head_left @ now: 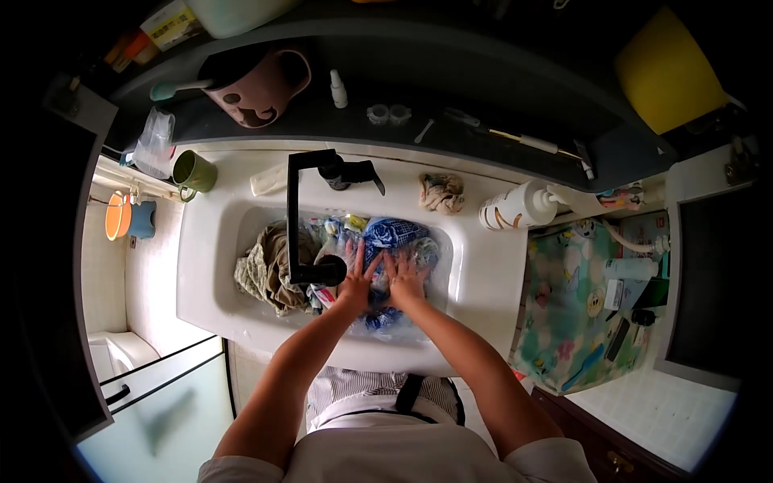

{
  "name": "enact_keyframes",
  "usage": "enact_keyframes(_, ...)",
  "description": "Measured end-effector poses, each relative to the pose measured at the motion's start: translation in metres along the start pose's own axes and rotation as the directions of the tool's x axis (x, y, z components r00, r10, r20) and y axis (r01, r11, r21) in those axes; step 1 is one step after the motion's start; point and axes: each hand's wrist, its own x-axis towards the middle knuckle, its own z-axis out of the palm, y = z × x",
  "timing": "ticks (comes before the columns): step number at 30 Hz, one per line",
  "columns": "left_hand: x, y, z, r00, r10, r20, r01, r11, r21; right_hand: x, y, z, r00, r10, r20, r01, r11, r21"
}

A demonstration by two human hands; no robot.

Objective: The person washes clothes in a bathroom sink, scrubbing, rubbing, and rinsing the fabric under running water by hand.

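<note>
Both hands rest on wet clothes in the white sink (471, 266). My left hand (357, 278) lies with fingers spread on the clothes, just right of the black faucet (294, 217). Beside it, my right hand (404, 278) presses on the same pile, fingers apart too. Under and beyond the hands is blue patterned cloth (394, 233), partly in water. Brown and camouflage-like clothes (274, 266) are heaped at the sink's left side. Neither hand is closed around anything.
A crumpled cloth (441, 193) and a white pump bottle (519, 206) stand on the back rim. At the left is a green mug (194, 174). A dark shelf (386, 80) holding a pink mug (259, 87) spans the back. A floral-covered surface (564, 306) is at the right.
</note>
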Motion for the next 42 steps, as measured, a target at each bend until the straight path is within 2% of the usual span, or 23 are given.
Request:
enact_keyframes(1,-0.002,0.003,0.013,0.983,-0.021,-0.181,0.024,1.0,0.016,0.003,0.003,0.023,0.994,-0.008,-0.11,0.004,0.999,-0.034)
enact_keyframes(2,-0.004,0.002,0.003,1.0,-0.021,-0.014,0.02,0.998,-0.057,0.003,0.005,0.04,0.976,-0.02,-0.217,0.005,0.998,-0.067)
enact_keyframes(4,-0.003,-0.007,-0.038,0.951,0.024,0.309,0.039,0.979,-0.199,0.004,0.008,0.049,0.964,-0.037,-0.265,0.01,0.994,-0.105)
enact_keyframes(5,-0.008,-0.009,-0.045,0.963,0.019,0.269,0.048,0.97,-0.238,0.004,0.01,0.048,0.955,-0.049,-0.291,0.013,0.992,-0.126)
enact_keyframes(8,-0.023,-0.014,-0.044,0.984,0.039,0.172,0.01,0.96,-0.279,-0.015,0.009,0.0,0.985,-0.065,-0.158,0.08,0.993,0.091)
enact_keyframes(9,-0.032,-0.018,-0.041,0.997,0.039,0.061,-0.019,0.954,-0.3,-0.024,0.01,-0.013,0.992,-0.063,-0.106,0.075,0.991,0.112)
enact_keyframes(11,-0.054,-0.031,-0.037,0.998,0.029,0.055,-0.013,0.962,-0.272,-0.039,0.012,-0.029,0.997,-0.074,0.004,0.072,0.986,0.153)
enact_keyframes(12,-0.062,-0.036,-0.036,0.998,0.022,0.052,-0.007,0.966,-0.259,-0.045,0.018,-0.03,0.994,-0.108,0.016,0.105,0.986,0.128)
enact_keyframes(13,-0.069,-0.039,-0.04,0.99,-0.02,0.14,0.054,0.969,-0.242,-0.052,0.026,-0.031,0.99,-0.137,0.032,0.133,0.985,0.105)
enact_keyframes(16,-0.08,-0.032,-0.036,0.997,-0.062,0.045,0.073,0.951,-0.299,-0.066,0.033,-0.032,0.985,-0.154,0.08,0.155,0.988,-0.009)
enact_keyframes(19,-0.08,-0.03,-0.03,0.998,-0.055,0.042,0.066,0.951,-0.302,-0.066,0.025,-0.012,0.992,-0.122,0.019,0.124,0.979,-0.163)
enact_keyframes(20,-0.079,-0.031,-0.029,0.998,-0.049,0.044,0.059,0.953,-0.297,-0.063,0.027,-0.006,0.993,-0.101,0.062,0.111,0.978,-0.178)
enact_keyframes(22,-0.078,-0.032,-0.028,0.996,-0.039,0.081,0.06,0.96,-0.275,-0.065,0.02,-0.018,0.988,-0.046,0.149,0.075,0.977,-0.2)
enact_keyframes(25,-0.072,-0.028,-0.027,0.986,-0.03,0.166,0.068,0.972,-0.225,-0.06,0.02,0.009,0.999,-0.032,0.011,0.034,0.933,-0.357)
enact_keyframes(27,-0.067,-0.024,-0.023,0.965,-0.03,0.26,0.071,0.986,-0.151,-0.057,0.022,0.015,0.999,-0.023,0.04,0.035,0.948,-0.317)
enact_keyframes(32,-0.052,-0.018,0.009,0.944,-0.031,0.328,0.076,0.989,-0.125,-0.054,0.024,0.024,0.999,-0.03,0.046,0.043,0.944,-0.328)
enact_keyframes(35,-0.044,-0.016,0.02,0.929,-0.042,0.367,0.078,0.994,-0.082,-0.05,0.03,0.039,0.995,-0.091,-0.026,0.085,0.981,-0.176)
enact_keyframes(36,-0.042,-0.015,0.022,0.921,-0.048,0.386,0.076,0.995,-0.059,-0.049,0.028,0.037,0.997,-0.081,-0.003,0.079,0.976,-0.204)
enact_keyframes(39,-0.035,-0.016,0.037,0.897,-0.051,0.439,0.087,0.994,-0.062,-0.044,0.026,0.034,0.998,-0.062,0.032,0.068,0.961,-0.268)
enact_keyframes(42,-0.027,-0.024,0.029,0.863,0.005,0.505,0.097,0.98,-0.176,-0.04,0.026,0.039,0.997,-0.079,0.01,0.079,0.961,-0.263)
